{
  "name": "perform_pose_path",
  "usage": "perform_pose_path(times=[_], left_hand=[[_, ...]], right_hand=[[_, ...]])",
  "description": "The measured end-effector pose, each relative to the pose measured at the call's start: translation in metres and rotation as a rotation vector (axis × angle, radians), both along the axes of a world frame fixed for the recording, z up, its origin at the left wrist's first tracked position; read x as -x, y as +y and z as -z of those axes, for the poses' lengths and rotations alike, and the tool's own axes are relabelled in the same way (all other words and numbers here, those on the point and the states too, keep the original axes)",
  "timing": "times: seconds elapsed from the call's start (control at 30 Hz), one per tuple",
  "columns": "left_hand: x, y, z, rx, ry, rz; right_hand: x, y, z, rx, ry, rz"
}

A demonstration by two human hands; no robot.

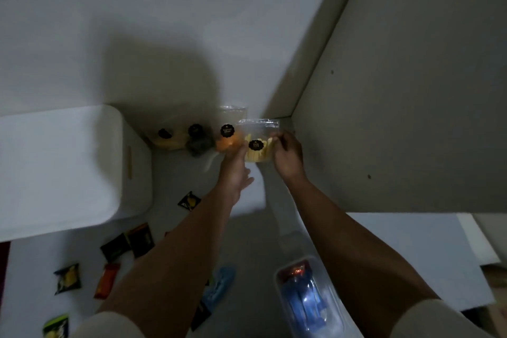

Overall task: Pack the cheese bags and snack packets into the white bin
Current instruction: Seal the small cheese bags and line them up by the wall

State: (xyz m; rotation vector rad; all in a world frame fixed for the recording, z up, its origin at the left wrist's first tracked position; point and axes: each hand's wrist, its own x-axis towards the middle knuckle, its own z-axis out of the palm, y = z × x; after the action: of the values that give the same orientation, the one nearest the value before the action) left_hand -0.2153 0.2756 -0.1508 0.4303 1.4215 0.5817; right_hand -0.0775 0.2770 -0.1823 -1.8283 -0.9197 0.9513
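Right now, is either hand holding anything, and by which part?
Both hands hold one clear cheese bag of pale yellow sticks: the right hand pinches its right edge, the left hand holds its left side.

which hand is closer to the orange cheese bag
Left. The left hand lies right beside the orange cheese bag; the right hand is farther right, beyond the yellow cheese bag.
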Motion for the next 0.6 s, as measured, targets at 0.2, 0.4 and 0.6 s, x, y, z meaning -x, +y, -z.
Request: perform_pose_path(times=[0.2, 0.4, 0.6], left_hand=[[-0.021, 0.035, 0.018, 0.03, -0.131, -0.045], [-0.03, 0.04, 0.021, -0.025, -0.178, -0.045], [-0.012, 0.021, -0.001, -0.063, -0.088, 0.089]], right_hand=[[-0.003, 0.031, 0.023, 0.062, 0.056, 0.09], [-0.006, 0.049, 0.03, 0.112, 0.037, 0.055], [-0.004, 0.028, 0.021, 0.2, -0.078, 0.067]])
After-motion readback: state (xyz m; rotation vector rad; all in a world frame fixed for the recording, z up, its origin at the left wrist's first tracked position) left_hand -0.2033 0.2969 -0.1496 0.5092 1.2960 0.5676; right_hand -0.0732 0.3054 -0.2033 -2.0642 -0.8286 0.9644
